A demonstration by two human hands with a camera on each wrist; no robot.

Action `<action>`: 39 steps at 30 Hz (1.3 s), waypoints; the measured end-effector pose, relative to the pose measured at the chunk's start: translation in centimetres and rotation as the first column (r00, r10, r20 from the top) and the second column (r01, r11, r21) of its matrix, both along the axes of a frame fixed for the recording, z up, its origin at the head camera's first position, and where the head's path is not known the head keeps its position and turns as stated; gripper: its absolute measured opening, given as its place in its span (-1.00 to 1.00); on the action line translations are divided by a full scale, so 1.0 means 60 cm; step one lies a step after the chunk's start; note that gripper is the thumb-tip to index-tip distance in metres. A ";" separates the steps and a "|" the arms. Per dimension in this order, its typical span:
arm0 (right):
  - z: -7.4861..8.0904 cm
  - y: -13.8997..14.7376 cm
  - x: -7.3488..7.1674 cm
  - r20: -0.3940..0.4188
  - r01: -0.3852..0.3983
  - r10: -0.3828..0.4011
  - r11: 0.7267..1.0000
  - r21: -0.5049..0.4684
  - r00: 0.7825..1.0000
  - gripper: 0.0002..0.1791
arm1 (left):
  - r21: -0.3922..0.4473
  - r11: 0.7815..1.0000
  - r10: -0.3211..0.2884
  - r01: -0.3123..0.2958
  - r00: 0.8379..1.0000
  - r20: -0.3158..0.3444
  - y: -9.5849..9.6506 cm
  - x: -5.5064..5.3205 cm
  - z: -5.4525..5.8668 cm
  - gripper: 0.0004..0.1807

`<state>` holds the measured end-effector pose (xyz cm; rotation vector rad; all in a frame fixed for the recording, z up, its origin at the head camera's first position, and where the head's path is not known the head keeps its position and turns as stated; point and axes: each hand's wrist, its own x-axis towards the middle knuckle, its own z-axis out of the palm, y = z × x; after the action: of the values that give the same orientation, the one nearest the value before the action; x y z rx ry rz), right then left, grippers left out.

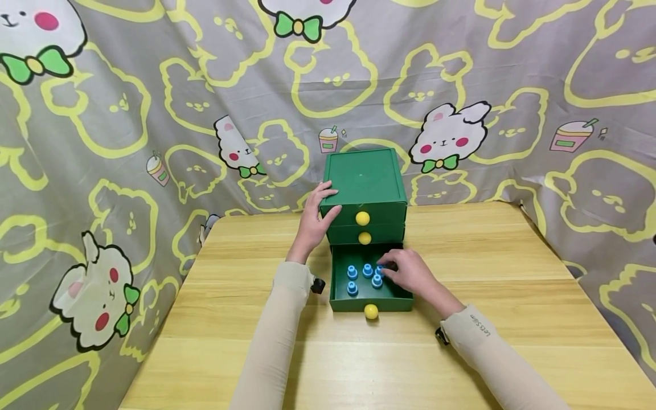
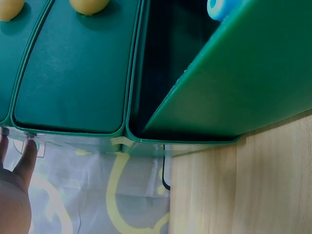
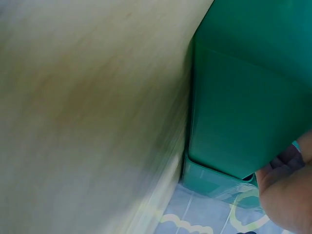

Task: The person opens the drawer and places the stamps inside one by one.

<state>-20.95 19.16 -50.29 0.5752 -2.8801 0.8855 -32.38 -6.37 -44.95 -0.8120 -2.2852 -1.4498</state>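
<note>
A green drawer box [image 1: 365, 176] with yellow ball knobs has its bottom drawer [image 1: 371, 305] pulled out, its two upper drawers closed. My left hand [image 1: 312, 219] rests against the box's left side, fingers extended at the top edge and thumb toward the front. Several small blue stepped, knob-shaped pieces [image 1: 352, 288] stand upright on the drawer floor. My right hand [image 1: 410, 270] reaches over the drawer's right wall, thumb and index finger pinching a blue piece [image 1: 380, 270] that they partly cover. In the right wrist view, the drawer's side wall [image 3: 243, 112] hides those fingertips.
The box stands on a light wooden table [image 1: 230, 319], toward its back edge. Behind hangs a grey curtain [image 1: 195, 131] with yellow outlines and cartoon rabbits. A yellow knob [image 1: 371, 311] sticks out from the open drawer's front. Each wrist carries a small black camera [image 1: 318, 285].
</note>
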 end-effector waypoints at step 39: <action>0.038 0.039 0.004 0.015 -0.037 0.040 0.992 -0.118 0.999 -0.74 | -0.196 0.981 -0.003 0.003 1.000 -0.002 -0.042 0.033 0.004 -0.35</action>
<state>-20.73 21.48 -48.02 0.6163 -2.8167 1.0630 -30.40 -8.91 -44.72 -0.8710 -2.4541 -1.2374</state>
